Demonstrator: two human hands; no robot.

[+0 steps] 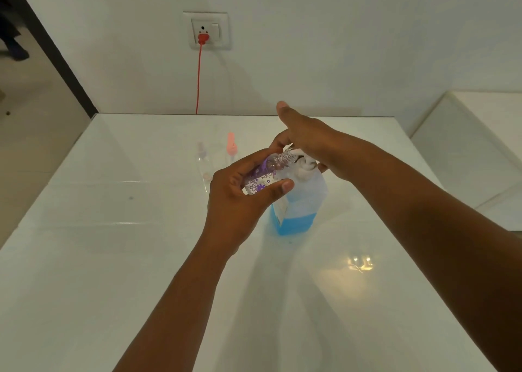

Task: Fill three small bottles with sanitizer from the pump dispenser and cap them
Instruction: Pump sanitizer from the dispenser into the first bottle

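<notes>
My left hand (240, 193) grips a small clear bottle with purple flower print (264, 175), tilted so its threaded open neck meets the white pump nozzle. The pump dispenser (299, 202) stands on the white table (113, 258), with blue sanitizer in its lower part. My right hand (305, 137) lies palm-down on the pump head, fingers partly spread, thumb tucked beside the nozzle. Behind, a small clear bottle with a pale cap (202, 159) and another with a pink cap (231, 145) rest on the table.
A red cable (198, 77) runs down from a wall socket (205, 31) to the table's far edge. A white cabinet or ledge (474, 151) stands to the right of the table. Floor shows at the left.
</notes>
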